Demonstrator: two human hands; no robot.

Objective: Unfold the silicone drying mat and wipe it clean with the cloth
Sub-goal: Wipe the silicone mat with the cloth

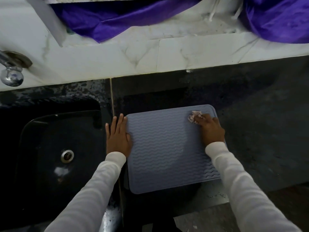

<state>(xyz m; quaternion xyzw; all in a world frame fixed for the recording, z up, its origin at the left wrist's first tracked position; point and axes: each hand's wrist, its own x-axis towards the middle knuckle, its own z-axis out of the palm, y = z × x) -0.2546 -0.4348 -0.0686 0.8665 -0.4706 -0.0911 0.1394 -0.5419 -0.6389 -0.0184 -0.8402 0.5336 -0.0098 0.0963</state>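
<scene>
A grey-blue silicone drying mat [167,148] with wavy ridges lies unfolded and flat on the dark countertop [259,123]. My left hand [117,136] lies flat with straight fingers on the counter, its thumb side pressing the mat's left edge. At the mat's far right corner my right hand [209,128] holds a small crumpled pale cloth [194,116] against the mat's surface. The cloth sticks out past my fingertips.
A black sink [55,148] with a metal drain [67,156] sits to the left of the mat. A chrome tap [11,72] is at the far left. White marble tiles [167,56] and purple fabric [117,19] lie behind the counter.
</scene>
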